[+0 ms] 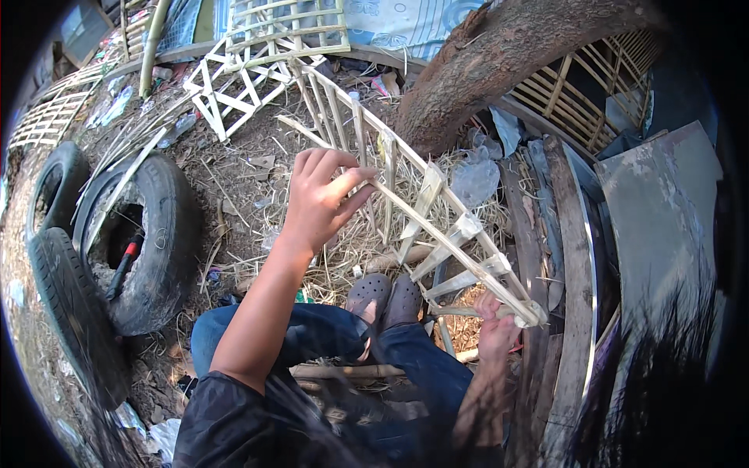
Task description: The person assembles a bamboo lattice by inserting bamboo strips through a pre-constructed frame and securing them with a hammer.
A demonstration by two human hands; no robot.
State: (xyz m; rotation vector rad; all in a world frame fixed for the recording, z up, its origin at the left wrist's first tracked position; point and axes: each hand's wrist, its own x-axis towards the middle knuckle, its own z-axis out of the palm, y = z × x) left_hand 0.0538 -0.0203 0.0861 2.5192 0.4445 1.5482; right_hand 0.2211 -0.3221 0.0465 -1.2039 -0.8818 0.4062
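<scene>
Tree trunk: the thick trunk leaned across the upper right of the frame, behind the work I watched over the feed.
Slat structure: the long wooden structure ran from the upper centre to the lower right, in front of the wearer's shoes; both hands were on it.
Done: I counted the lower right end as the most advanced part, where the long sticks met at a tip and several broad crosspieces already spanned them.
Left: toward the upper centre the uprights looked thinner and barer, so I judged that stretch less complete; I could not tell which joints were fixed.
Tires: the old tires stood at the left, well apart from the work.
Left hand: near the centre, the hand had its thumb and fingers closed narrowly on the near rail.
Right hand: at the lower right, the hand had its fingers curled at the tip; I could not tell how firm that grip was.
Tool: the red-handled tool lay inside a tire at the left, out of use.
</scene>
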